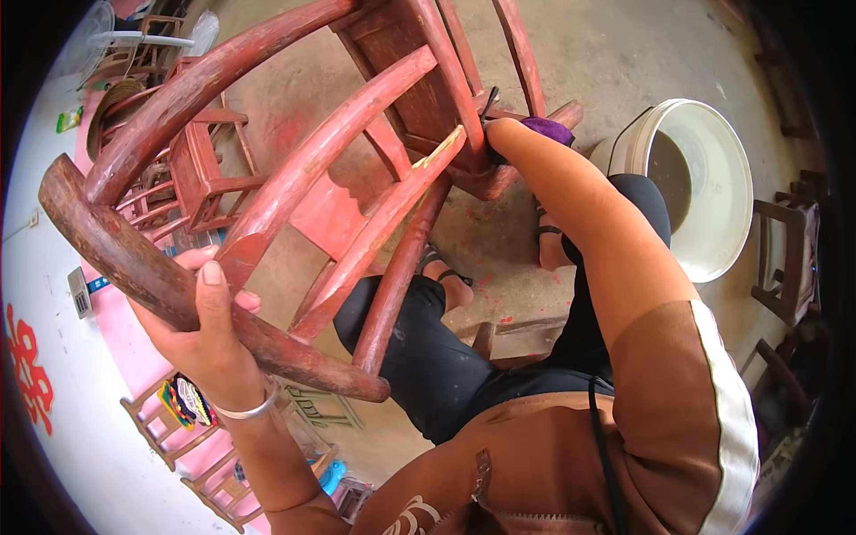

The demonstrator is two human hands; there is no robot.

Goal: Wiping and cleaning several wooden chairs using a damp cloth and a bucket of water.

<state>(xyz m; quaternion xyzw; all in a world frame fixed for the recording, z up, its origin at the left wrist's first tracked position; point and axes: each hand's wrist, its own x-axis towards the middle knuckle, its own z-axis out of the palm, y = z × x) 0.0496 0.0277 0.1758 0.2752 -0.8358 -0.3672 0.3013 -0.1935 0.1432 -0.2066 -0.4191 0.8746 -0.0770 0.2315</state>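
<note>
A red-painted wooden armchair (321, 167) is tilted across my lap, its paint worn. My left hand (214, 321) is wrapped around its darker, rounded top rail (134, 247), thumb on the near side. One red rail shows bare, splintered wood (438, 148) at its end. My right forearm (575, 194) reaches to the seat's underside (394, 73). Black fabric with a strap and a purple fabric piece (548, 130) are at its far end. The fingers there are hidden, so I cannot tell whether this is a glove or a cloth.
A white bucket (709, 194) with murky liquid stands at my right. Red chairs (200, 167) stand to the left by the pink-and-white wall (47, 234). A wooden rack (154, 428) and a blue item (332, 476) lie lower left. Framed pieces (786, 257) stand far right.
</note>
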